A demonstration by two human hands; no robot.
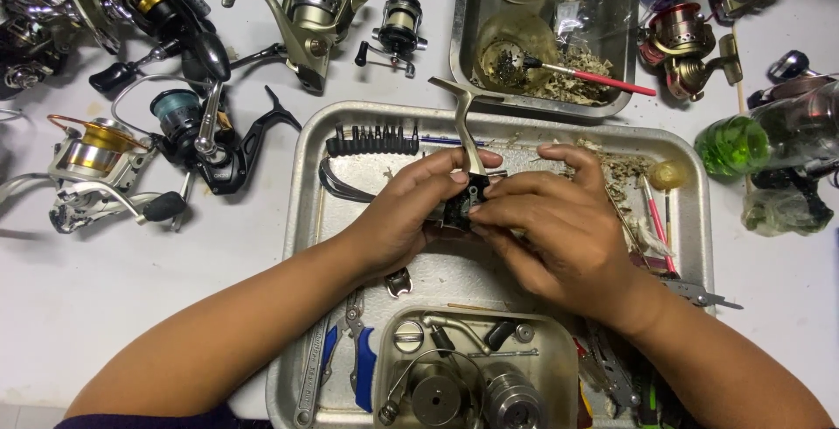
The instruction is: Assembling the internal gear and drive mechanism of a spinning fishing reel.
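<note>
Both hands meet over a large metal tray point(699, 211). My left hand point(411, 211) grips a dark fishing reel body point(459, 206) with a silver foot stem pointing up and away. My right hand point(555, 228) closes on the same reel body from the right, fingertips pressed to its side. Most of the reel body is hidden by the fingers.
A bit holder strip point(374, 141) lies at the tray's far left. A smaller tray point(463, 53) behind holds a bowl and red brush point(599, 79). A near tin point(559, 350) holds reel parts. Several spinning reels point(96, 154) lie on the white table; a green bottle point(734, 145) at right.
</note>
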